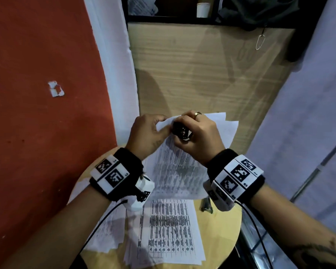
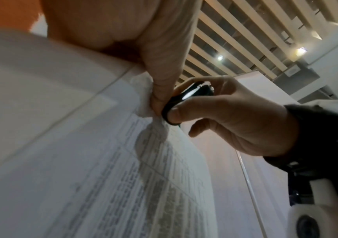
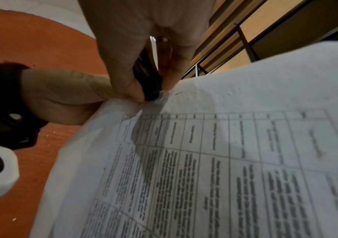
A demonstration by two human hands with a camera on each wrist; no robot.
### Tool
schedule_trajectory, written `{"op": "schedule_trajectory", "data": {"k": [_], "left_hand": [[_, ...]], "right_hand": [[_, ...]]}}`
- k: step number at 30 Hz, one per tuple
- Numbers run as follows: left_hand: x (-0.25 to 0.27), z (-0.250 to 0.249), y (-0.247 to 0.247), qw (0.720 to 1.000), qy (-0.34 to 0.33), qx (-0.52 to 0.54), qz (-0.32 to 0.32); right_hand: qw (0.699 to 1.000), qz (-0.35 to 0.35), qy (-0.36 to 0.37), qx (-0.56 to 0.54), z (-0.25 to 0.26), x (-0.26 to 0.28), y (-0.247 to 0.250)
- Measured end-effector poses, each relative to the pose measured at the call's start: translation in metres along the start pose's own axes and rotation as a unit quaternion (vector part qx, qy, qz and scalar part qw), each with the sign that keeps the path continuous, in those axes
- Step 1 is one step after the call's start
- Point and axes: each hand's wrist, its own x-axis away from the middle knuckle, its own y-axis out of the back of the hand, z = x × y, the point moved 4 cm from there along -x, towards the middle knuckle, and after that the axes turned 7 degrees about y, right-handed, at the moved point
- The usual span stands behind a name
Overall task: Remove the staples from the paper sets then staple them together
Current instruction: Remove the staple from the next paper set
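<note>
The left hand (image 1: 146, 133) pinches the far left corner of a printed paper set (image 1: 179, 167), lifted above the round table (image 1: 224, 222). Just right of that pinch, the right hand (image 1: 199, 133) grips a black staple remover (image 1: 181, 131), its tip touching the same corner. More printed sheets (image 1: 169, 232) lie nearer on the table.
</note>
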Motion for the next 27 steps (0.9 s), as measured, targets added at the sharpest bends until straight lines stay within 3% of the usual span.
{"op": "schedule_trajectory", "data": {"k": [3,6,16,22,27], "left_hand": [[0.001,0.001,-0.002,0.999,-0.002,-0.023,-0.034],[-0.001,0.011,-0.001,0.999,0.016,-0.015,-0.024],[-0.015,0.037,0.003,0.997,0.081,-0.008,0.006],[-0.018,0.043,0.007,0.996,0.078,-0.004,0.039],[-0.02,0.047,0.007,0.993,0.065,0.029,0.099]], "right_hand": [[1.0,0.005,-0.005,0.029,-0.002,0.001,-0.002],[0.999,0.011,-0.024,0.036,-0.006,0.003,-0.004],[0.975,0.126,-0.18,0.027,-0.035,0.038,-0.029],[0.971,0.161,-0.177,-0.018,-0.051,0.015,-0.023],[0.954,0.251,-0.155,-0.051,-0.052,-0.004,-0.019]]}}
